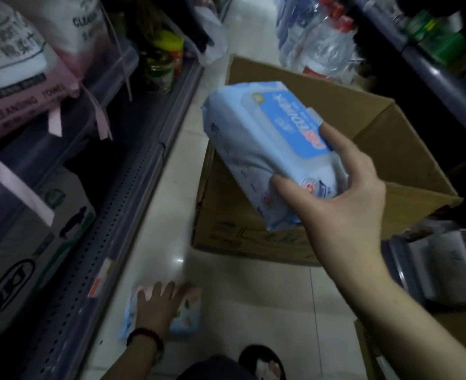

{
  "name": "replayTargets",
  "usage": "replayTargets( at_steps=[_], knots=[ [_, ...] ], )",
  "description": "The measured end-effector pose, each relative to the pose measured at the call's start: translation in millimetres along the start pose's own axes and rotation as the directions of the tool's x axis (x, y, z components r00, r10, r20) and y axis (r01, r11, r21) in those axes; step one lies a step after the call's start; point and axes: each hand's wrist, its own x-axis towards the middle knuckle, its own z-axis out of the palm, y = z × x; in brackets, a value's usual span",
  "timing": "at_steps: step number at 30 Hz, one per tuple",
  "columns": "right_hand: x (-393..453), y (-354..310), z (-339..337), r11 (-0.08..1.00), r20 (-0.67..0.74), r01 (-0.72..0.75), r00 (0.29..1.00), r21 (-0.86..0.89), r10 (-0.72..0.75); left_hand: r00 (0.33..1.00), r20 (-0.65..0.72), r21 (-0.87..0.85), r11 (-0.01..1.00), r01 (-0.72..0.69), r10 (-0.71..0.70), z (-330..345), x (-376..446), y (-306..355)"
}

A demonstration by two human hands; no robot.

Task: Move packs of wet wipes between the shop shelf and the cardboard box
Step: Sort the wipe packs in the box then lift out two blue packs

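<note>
A shopper crouched in a dim shop aisle works with both hands on packs of wet wipes. Nearest the camera, the left hand (160,311), a dark bead bracelet (145,335) at its wrist, lies with fingers spread flat on a pastel pack (188,311) resting on the tiled floor (240,297) just beside the foot of the shelf (122,187); whether the fingers are gripping it or only pressing cannot be told through the blur. Higher and farther out, the right hand (338,198) clamps a blue pack (259,144) by its near end, thumb on the label face and fingers wrapped under, holding it in the air above the open cardboard box (390,133), well apart from the other hand. The pack's long axis runs from the palm up and away to the left, its lidded label face turned upward and its far end aimed toward the box's far left corner. It looks soft and a little heavy for its size, its film wrapper creasing under the fingers and probably slick; a hold across the short width, close to the stiff lid, seems likely to keep it from sagging or slipping. Beyond the box stand large water bottles (325,42), with cleansing towel packs (23,86) on the shelf at left.
</note>
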Motion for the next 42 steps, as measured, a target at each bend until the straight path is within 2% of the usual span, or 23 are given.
replayTargets(
  at_steps=[2,4,6,8,11,13,18,21,23,26,31,34,36,39,42],
  knots=[
    [-2,-2,1,1.0,-0.002,-0.008,1.0,-0.009,0.008,0.997,0.045,-0.03,0.997,0.065,-0.064,-27,-11,8],
    [-2,-4,2,1.0,-0.003,-0.021,1.0,-0.007,0.021,0.967,0.029,-0.191,0.948,0.256,-0.255,-43,-18,18],
    [-2,-5,4,0.999,-0.009,-0.038,0.999,-0.007,0.038,0.907,0.086,-0.457,0.793,0.403,-0.412,-56,-23,27],
    [-2,-6,5,0.999,-0.012,-0.048,0.999,-0.008,0.048,0.856,0.06,-0.657,0.625,0.421,-0.514,-83,-29,39],
    [0,-9,6,0.998,-0.019,-0.061,0.998,-0.001,0.061,0.762,-0.054,-0.78,0.504,0.371,-0.645,-134,-30,57],
    [3,-11,5,0.997,-0.016,-0.081,0.997,0.004,0.081,0.709,-0.155,-0.811,0.498,0.306,-0.688,-179,-32,66],
    [19,-16,-4,0.992,0.013,-0.124,0.992,0.023,0.124,0.622,-0.384,-0.829,0.551,0.094,-0.682,-295,-43,77],
    [40,-14,-17,0.991,-0.012,-0.126,0.992,0.041,0.127,0.561,-0.503,-0.783,0.621,0.027,-0.658,-353,-51,88],
    [62,-11,-28,0.991,-0.021,-0.124,0.992,0.047,0.125,0.546,-0.555,-0.739,0.673,0.022,-0.628,-389,-53,100],
    [99,-2,-46,0.991,-0.032,-0.13,0.991,0.041,0.131,0.556,-0.606,-0.669,0.743,0.03,-0.568,-437,-43,124],
    [157,33,-68,0.988,-0.036,-0.152,0.988,0.003,0.152,0.701,-0.57,-0.598,0.801,0.003,-0.429,-482,13,173],
    [181,62,-72,0.977,-0.002,-0.209,0.978,-0.042,0.209,0.816,-0.454,-0.596,0.803,0.02,-0.358,-472,62,191],
    [191,84,-71,0.962,0.017,-0.26,0.965,-0.084,0.262,0.869,-0.353,-0.611,0.789,0.066,-0.346,-457,92,197],
    [199,119,-65,0.925,0.058,-0.343,0.933,-0.162,0.356,0.917,-0.205,-0.596,0.787,0.16,-0.342,-434,129,204],
    [202,149,-52,0.873,0.099,-0.405,0.891,-0.27,0.444,0.935,-0.115,-0.528,0.818,0.23,-0.337,-415,162,211]
  ],
)
